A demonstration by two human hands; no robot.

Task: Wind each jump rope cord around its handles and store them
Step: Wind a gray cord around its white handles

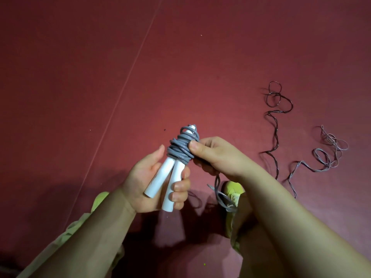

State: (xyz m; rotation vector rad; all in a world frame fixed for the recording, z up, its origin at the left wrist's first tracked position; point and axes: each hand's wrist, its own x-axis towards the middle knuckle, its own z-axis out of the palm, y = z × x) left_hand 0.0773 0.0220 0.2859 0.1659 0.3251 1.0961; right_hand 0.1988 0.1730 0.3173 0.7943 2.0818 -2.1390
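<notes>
Left hand (158, 177) grips white handles (166, 177); right hand (216, 155) pinches grey cord (180, 147) (wound).

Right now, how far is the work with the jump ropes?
Done: most of the grey glossy cord is coiled around the two white cylindrical handles. In hand: left hand grips the handles, right hand pinches the coil. Left: the grey tail, the dark rope and pale rope lying loose on the floor.

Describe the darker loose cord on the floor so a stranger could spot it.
On the red floor, look right of the right hand. Two loose cords lie there; the dark cord is the nearer, with loops on top and a wavy tail, unlike the pale cord.
</notes>
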